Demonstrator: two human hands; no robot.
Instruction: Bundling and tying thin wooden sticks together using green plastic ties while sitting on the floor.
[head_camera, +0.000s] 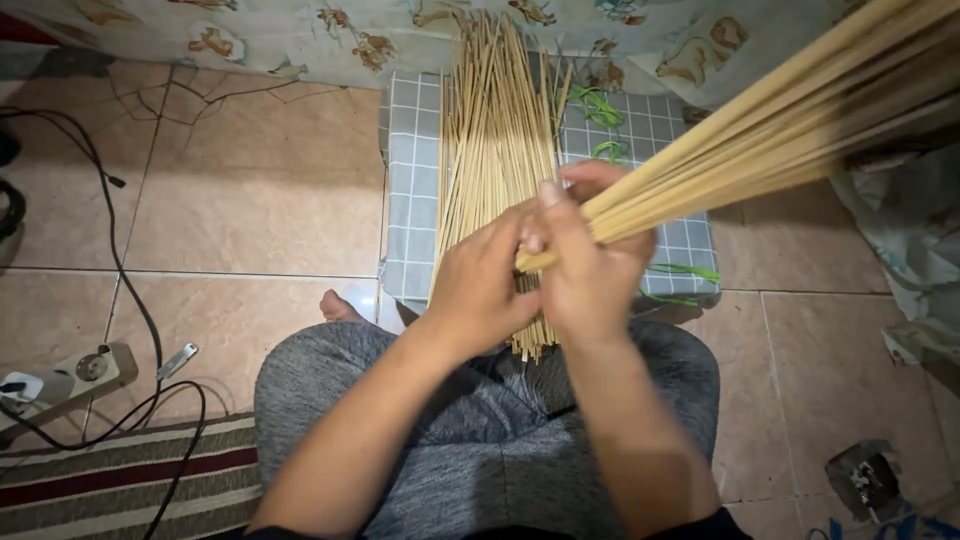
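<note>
My right hand (590, 265) grips a bundle of thin bamboo sticks (790, 120) that slants up toward the upper right corner. My left hand (480, 285) rests beside it, fingers touching the bundle's lower end near the right hand's thumb. Under both hands lies a larger pile of loose bamboo sticks (495, 130) on a grey checked cloth (410, 170), running away from me. My knees in grey trousers (480, 420) fill the lower middle.
Green plastic strips (600, 105) lie on the cloth by the pile. A power strip (60, 380) with black cables (120, 260) sits at left on the tiled floor. A striped mat (120, 480) is lower left. Patterned fabric (300, 30) hangs across the top.
</note>
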